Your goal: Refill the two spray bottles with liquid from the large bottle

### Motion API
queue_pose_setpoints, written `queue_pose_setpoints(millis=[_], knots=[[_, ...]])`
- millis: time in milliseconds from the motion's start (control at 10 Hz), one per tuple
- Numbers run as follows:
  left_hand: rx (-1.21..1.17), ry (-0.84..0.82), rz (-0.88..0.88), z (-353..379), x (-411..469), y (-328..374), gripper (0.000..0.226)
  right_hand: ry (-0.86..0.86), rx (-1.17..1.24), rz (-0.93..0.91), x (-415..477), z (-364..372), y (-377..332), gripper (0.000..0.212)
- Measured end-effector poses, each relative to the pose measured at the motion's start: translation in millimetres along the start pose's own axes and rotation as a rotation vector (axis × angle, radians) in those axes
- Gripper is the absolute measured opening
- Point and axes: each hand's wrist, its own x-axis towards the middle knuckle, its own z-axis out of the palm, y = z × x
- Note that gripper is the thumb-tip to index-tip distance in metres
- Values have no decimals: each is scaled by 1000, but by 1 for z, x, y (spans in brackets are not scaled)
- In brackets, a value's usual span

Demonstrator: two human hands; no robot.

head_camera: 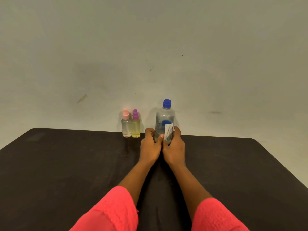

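Large bottle: A clear large bottle [165,121] with a blue cap [167,103] stood upright near the far edge of the dark table [66,164], its cap on and a white label facing the camera.
Left hand: The left hand [150,145] wrapped the bottle's lower left side, thumb laid across the front.
Right hand: The right hand [175,147] clasped the lower right side, fingers curled round behind the label; the two hands touched each other at the front.
Spray bottles: Two small spray bottles stood upright and touching, just left of the large bottle: a pink-topped spray bottle [126,126] with clear contents and, on its right, a purple-topped spray bottle [135,127] with yellowish contents.
Sleeves: Coral-pink sleeves [113,212] covered both upper forearms.
Backdrop: A plain pale wall [150,47] rose behind the table.
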Motion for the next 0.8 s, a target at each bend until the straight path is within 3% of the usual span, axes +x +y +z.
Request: queue_pose_setpoints(millis=[100, 500, 800], knots=[[11, 1, 9, 1, 5, -2, 18, 2, -5, 7, 6, 3, 1, 53], [24, -42, 20, -2, -1, 0, 36, 29, 3, -3, 8, 6, 7, 65], [61, -70, -59, -23, -51, -1, 49, 50, 62, 57, -47, -17, -9, 65]])
